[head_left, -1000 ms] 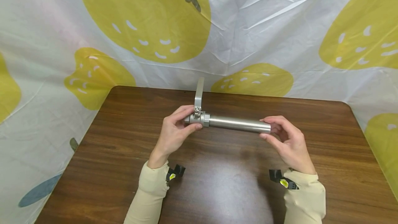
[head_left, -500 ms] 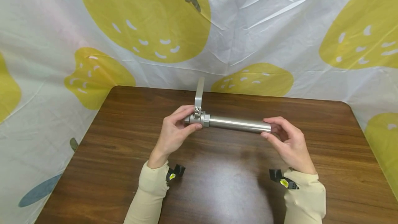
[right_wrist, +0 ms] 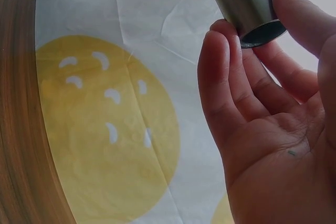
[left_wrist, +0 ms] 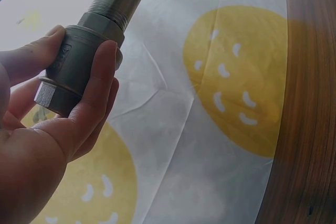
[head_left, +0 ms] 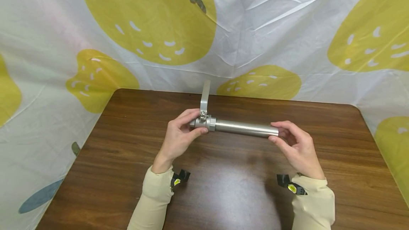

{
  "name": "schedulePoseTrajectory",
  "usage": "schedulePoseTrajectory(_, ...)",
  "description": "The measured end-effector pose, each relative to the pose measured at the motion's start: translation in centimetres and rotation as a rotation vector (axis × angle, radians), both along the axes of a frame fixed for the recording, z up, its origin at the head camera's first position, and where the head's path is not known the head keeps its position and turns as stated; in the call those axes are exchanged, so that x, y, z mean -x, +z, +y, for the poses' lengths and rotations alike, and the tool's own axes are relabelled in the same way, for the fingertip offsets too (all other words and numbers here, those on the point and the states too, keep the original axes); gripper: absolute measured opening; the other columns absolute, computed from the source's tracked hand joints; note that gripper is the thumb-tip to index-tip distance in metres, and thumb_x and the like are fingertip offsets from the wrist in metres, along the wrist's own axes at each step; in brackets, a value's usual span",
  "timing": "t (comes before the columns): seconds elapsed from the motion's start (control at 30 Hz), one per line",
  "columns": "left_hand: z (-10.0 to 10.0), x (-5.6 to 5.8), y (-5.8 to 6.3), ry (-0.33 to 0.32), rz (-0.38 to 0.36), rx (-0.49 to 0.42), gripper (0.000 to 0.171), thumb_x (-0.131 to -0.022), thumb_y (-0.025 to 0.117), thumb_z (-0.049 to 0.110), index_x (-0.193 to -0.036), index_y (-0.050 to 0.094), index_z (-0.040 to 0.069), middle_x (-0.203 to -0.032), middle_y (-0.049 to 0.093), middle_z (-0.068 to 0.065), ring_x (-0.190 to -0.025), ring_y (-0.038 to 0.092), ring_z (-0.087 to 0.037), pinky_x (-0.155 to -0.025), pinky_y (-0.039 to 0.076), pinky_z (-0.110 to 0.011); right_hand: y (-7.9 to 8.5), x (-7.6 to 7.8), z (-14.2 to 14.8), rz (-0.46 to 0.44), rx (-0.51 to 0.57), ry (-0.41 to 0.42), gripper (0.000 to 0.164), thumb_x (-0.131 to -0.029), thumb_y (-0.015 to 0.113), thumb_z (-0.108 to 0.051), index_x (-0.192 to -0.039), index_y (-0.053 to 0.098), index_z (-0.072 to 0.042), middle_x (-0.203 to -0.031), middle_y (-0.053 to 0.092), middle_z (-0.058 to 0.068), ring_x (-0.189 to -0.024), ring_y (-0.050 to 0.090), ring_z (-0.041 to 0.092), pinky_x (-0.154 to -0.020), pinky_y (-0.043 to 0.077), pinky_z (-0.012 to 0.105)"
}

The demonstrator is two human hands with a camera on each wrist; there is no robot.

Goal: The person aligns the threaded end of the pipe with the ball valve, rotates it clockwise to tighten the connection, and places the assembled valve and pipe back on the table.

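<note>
A metal ball valve (head_left: pixel 202 122) is joined to a long steel pipe (head_left: pixel 246 128), which runs to the right from the valve's hex end. My left hand (head_left: pixel 179 136) grips the valve body between thumb and fingers. From the valve's stem a flat lever handle (head_left: pixel 205 96) points up and away. At the pipe's far right end, my right hand (head_left: pixel 295 144) pinches it between thumb and fingertips. The left wrist view shows threads on the pipe (left_wrist: pixel 118 3) where it meets the valve (left_wrist: pixel 73 61). In the right wrist view the pipe's open end (right_wrist: pixel 262 33) faces the palm.
Below the hands lies a dark brown wooden table (head_left: pixel 223 187). A white cloth (head_left: pixel 268 38) with yellow fruit shapes hangs behind and beside it. Each wrist bears a small black camera mount, one on the left (head_left: pixel 180 178) and one on the right (head_left: pixel 292 185).
My right fingertips have shifted slightly toward the pipe's right end over the last second. The left hand and the valve stay in place.
</note>
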State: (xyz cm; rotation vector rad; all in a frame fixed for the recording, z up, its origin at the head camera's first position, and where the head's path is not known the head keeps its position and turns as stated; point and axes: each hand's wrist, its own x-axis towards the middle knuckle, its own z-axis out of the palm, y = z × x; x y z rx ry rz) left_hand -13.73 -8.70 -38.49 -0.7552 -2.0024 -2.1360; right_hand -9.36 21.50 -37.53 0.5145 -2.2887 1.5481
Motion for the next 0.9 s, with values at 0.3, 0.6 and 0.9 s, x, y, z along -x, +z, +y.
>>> schedulePoseTrajectory(0.3, 0.05, 0.02, -0.03, 0.001, 0.001, -0.008, 0.047, -0.070, 0.072, -0.003, -0.114, 0.057, -0.006, -0.113, 0.054, -0.016, -0.094, 0.054, -0.018, -0.078, 0.050, -0.022, -0.23, 0.29, -0.18, 0.083, 0.110, 0.061, 0.039, -0.066, 0.064, 0.023, -0.103, 0.058, 0.011, -0.082, 0.064, 0.005, -0.073, 0.060, 0.008, -0.062, 0.050, 0.015)
schedulePoseTrajectory(0.6, 0.11, 0.02, -0.05, 0.002, 0.006, -0.016, 0.047, -0.069, 0.071, -0.006, -0.114, 0.057, -0.008, -0.112, 0.055, -0.017, -0.094, 0.054, -0.018, -0.078, 0.050, -0.023, -0.41, 0.42, -0.11, 0.078, 0.214, 0.127, 0.041, -0.065, 0.062, 0.026, -0.104, 0.054, 0.016, -0.090, 0.063, 0.012, -0.075, 0.061, 0.012, -0.064, 0.050, 0.016)
schedulePoseTrajectory(0.9, 0.19, -0.01, -0.09, 0.007, 0.007, -0.009, 0.046, -0.069, 0.071, -0.005, -0.114, 0.057, -0.007, -0.113, 0.054, -0.016, -0.094, 0.054, -0.018, -0.077, 0.051, -0.023, -0.54, 0.65, -0.15, 0.150, 0.310, 0.249, 0.052, -0.055, 0.065, 0.032, -0.104, 0.049, 0.022, -0.103, 0.053, 0.034, -0.086, 0.059, 0.021, -0.077, 0.050, 0.022)
